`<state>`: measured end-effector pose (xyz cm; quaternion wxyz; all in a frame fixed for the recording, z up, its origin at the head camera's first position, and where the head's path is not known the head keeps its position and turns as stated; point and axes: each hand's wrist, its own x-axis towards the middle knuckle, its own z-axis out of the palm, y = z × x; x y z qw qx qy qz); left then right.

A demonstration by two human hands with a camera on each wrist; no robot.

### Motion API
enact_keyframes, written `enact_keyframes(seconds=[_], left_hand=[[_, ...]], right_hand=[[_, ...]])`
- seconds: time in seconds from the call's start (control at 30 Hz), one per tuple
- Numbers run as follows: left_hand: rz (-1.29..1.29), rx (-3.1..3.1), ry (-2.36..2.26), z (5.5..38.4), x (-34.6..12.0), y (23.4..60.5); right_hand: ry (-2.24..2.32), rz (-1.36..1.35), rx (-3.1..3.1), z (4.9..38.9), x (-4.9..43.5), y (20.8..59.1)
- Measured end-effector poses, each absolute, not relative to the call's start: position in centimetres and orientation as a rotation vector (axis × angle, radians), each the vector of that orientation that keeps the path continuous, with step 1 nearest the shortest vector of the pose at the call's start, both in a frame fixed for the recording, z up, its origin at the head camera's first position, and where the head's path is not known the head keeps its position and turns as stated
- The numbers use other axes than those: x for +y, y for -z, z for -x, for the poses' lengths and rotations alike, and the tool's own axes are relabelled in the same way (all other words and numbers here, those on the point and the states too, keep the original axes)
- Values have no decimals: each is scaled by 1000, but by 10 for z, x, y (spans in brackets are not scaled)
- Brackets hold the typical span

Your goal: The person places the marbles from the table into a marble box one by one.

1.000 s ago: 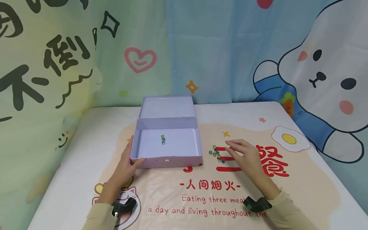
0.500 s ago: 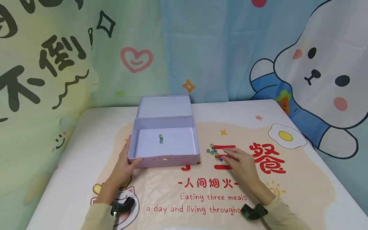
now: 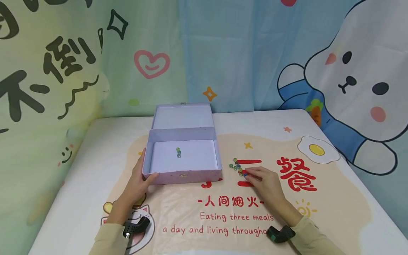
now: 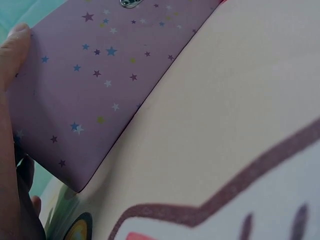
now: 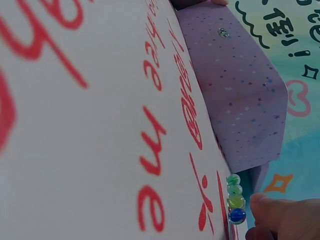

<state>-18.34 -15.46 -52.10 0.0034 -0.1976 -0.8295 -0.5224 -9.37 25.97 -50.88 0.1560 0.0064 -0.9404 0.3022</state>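
Observation:
A lilac tin box [image 3: 183, 179] with its lid raised stands on the table, several glass marbles [image 3: 179, 153] lying on its floor. My left hand [image 3: 137, 184] grips its front left corner, thumb at the front rim and fingers along the left side; the left wrist view shows the star-printed front [image 4: 107, 82] beside the thumb. To the box's right lies a cluster of green and yellow marbles [image 3: 236, 166]. My right hand [image 3: 267, 184] is at its near end, fingertips close around a blue marble [image 5: 237, 216]. A narrow gap shows between fingers and marble in the right wrist view.
The table is covered by a printed cloth [image 3: 204, 244] with red lettering and a fried egg picture. The open lid [image 3: 183, 117] leans back near the printed curtain [image 3: 229, 53] behind the table.
My right hand has come down and leftward to the blue marble at the cluster's near end. The left hand keeps its grip on the box. The head view has shifted slightly.

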Motion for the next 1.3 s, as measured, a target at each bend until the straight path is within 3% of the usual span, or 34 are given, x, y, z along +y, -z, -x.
enact_keyframes(seconds=[0.33,0.67,1.3], left_hand=[[588,-2622,1626,183,-156,517],[642,-2589,1665,166,-146,482],[604,-2631,1618,164,-145,480]], right_hand=[[-835,-21,-2722,98,258,510],[-791,11,-2764,98,257,512],[-697,-26,-2792,102,257,512]])
